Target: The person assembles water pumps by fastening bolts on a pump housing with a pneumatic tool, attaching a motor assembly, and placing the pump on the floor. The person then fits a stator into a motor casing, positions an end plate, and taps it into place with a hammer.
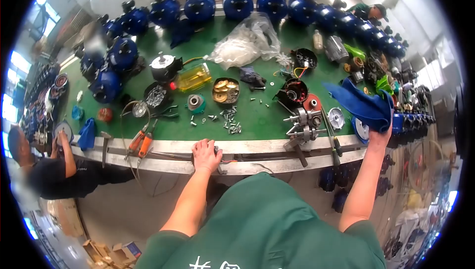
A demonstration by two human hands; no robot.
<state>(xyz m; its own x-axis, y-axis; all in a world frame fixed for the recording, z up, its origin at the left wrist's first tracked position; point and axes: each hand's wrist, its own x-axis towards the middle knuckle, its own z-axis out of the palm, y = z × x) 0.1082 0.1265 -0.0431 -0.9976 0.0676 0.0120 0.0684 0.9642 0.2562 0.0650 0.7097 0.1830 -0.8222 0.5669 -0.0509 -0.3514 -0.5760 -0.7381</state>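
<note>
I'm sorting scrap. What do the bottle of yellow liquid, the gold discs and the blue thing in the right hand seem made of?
Bottle: probably glossy clear plastic; its inside shows through.
Gold discs: likely brass, shiny and yellow, though plating is possible.
Blue thing: matte, perhaps fabric or soft rubber; its folds look pliable.

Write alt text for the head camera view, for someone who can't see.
A person's right hand holds a blue cloth over a green-topped workbench, left hand at its near edge. Silver metal screws lie scattered mid-bench, and rounded blue metal housings line the back.
</note>
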